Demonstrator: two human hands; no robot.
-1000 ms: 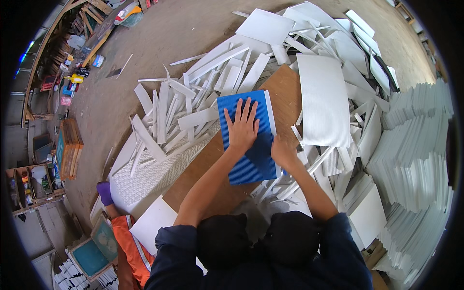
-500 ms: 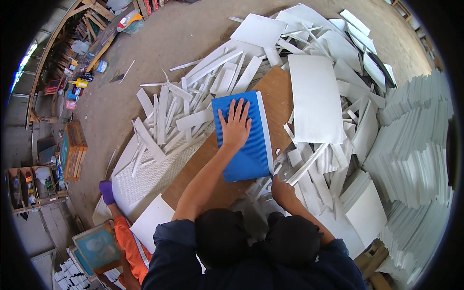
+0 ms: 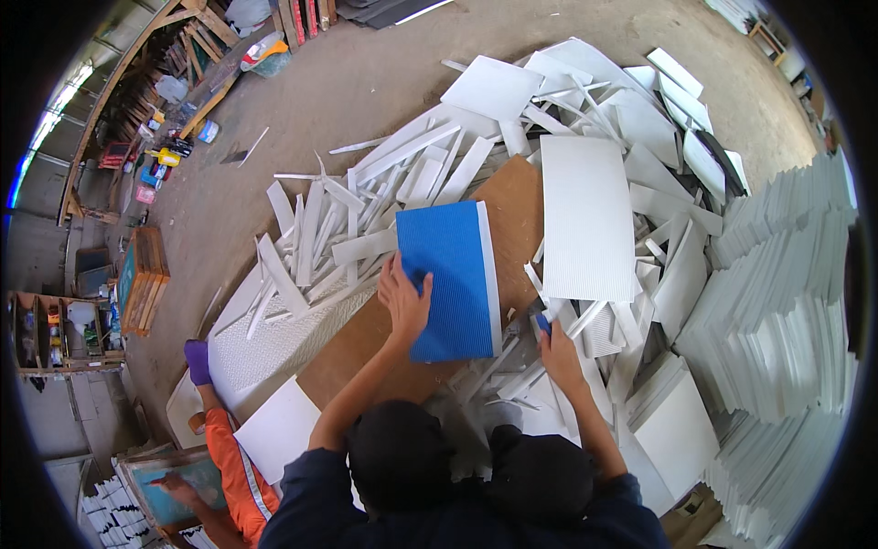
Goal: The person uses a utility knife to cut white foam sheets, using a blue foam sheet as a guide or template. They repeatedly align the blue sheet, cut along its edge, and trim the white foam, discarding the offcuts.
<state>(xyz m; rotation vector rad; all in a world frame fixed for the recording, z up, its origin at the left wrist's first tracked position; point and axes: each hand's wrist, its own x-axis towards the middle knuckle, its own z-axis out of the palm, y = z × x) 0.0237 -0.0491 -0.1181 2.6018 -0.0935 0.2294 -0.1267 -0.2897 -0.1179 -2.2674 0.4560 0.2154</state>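
Note:
A blue corrugated plastic sheet with a white strip along its right edge lies on a brown board. My left hand is over the sheet's lower left edge, thumb above the blue surface and fingers apart. Whether it touches the sheet is unclear. To the right of the sheet, my right hand is closed around a small blue object, whose tip shows past the fingers. Its kind cannot be made out. A white ribbed sheet lies just beyond that hand.
White offcut strips are heaped around the board. Tall stacks of white sheets rise at the right. A person's orange-clothed leg is at the lower left. Wooden frames and shelves stand farther left.
My left hand has slid from the sheet's upper middle down to its left edge. My right hand has moved right, away from the sheet's lower corner, with the small blue object now showing.

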